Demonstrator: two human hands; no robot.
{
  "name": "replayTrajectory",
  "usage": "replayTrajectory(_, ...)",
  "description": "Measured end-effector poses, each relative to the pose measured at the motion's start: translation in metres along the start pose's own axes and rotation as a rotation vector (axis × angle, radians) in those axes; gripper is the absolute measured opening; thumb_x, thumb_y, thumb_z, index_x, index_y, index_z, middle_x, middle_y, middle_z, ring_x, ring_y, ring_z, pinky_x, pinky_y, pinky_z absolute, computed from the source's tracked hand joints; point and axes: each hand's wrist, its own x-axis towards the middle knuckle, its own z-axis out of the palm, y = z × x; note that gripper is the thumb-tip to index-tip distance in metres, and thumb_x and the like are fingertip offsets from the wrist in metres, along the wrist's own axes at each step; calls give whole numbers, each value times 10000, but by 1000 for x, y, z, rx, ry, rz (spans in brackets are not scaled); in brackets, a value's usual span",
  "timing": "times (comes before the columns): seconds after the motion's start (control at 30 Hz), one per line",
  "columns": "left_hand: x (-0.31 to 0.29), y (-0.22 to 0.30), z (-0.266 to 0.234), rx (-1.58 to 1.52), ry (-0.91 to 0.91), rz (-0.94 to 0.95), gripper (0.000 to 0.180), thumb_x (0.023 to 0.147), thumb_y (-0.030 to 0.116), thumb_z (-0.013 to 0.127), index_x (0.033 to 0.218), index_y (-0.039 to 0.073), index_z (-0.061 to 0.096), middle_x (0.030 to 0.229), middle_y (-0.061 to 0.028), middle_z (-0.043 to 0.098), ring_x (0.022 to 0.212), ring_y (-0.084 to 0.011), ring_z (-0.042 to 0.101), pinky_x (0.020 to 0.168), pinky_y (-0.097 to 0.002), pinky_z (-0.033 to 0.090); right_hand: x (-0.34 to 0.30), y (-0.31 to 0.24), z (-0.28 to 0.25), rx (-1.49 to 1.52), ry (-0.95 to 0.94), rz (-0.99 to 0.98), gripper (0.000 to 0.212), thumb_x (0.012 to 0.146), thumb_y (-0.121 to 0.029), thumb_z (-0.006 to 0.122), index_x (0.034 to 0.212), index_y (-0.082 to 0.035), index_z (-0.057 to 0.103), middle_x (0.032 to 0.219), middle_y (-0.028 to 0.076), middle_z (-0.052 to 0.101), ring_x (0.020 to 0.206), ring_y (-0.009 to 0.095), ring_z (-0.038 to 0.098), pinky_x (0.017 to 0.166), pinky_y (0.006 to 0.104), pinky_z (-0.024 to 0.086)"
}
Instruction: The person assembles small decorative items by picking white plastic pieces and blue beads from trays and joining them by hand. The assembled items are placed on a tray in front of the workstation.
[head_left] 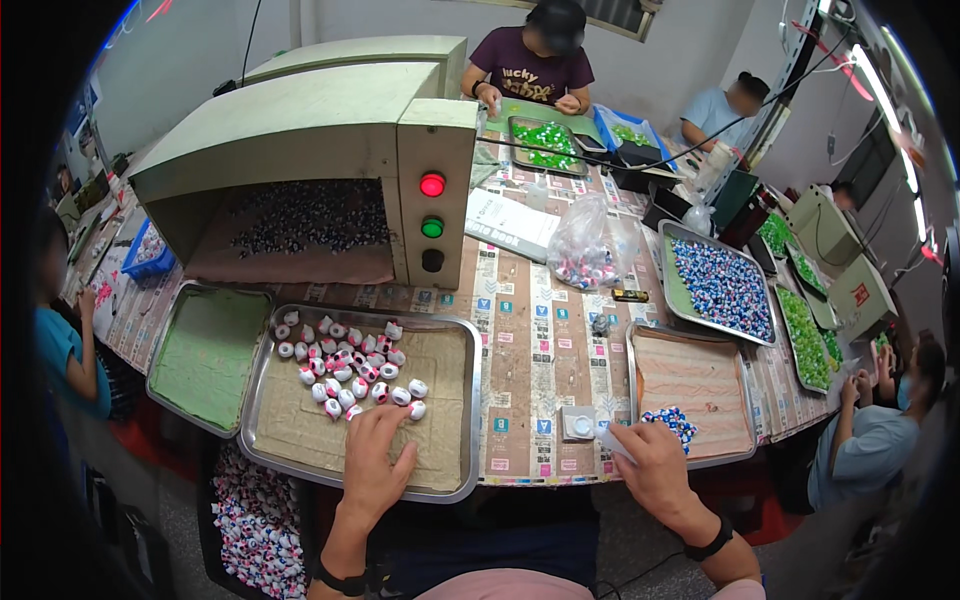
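Observation:
My left hand (376,456) rests over a metal tray (262,415) lined with brown paper. Its fingers stretch toward a loose group of small white, pink and black figure-like pieces (346,360). The thumb stands apart, and nothing shows in the hand. Pinched in my right hand (655,462) is a whitish object (614,444), whose kind I cannot make out. Beside it, a small white square block (577,424) with a round centre sits on the table. Several blue and white pieces (672,424) lie by that hand on another lined tray (690,370).
A large beige machine (290,130) with dark pieces in its opening fills the back left. A green-lined tray (205,350), a bag of pieces (588,250) and a tray of blue pieces (722,285) surround me. Below left stands a full bin (258,525). Co-workers sit around.

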Motion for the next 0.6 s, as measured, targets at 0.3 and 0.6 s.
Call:
replayTrajectory(0.3,0,0,1,8,5,8,454,727,48,691,1172,50,598,1137,-134,586,1068,-331,524,945,-428,411,-1,1,0,-22,0,-12,406,721,-20,719,1121,-73,667,861,89,595,821,267,570,724,391,465)
replayTrajectory(0.6,-1,0,1,10,3,11,460,726,40,692,1175,48,596,1139,-138,584,1071,-335,523,950,-429,412,-3,2,-1,11,-6,-12,405,729,-12,709,1128,-67,667,861,95,596,821,267,574,715,380,472)
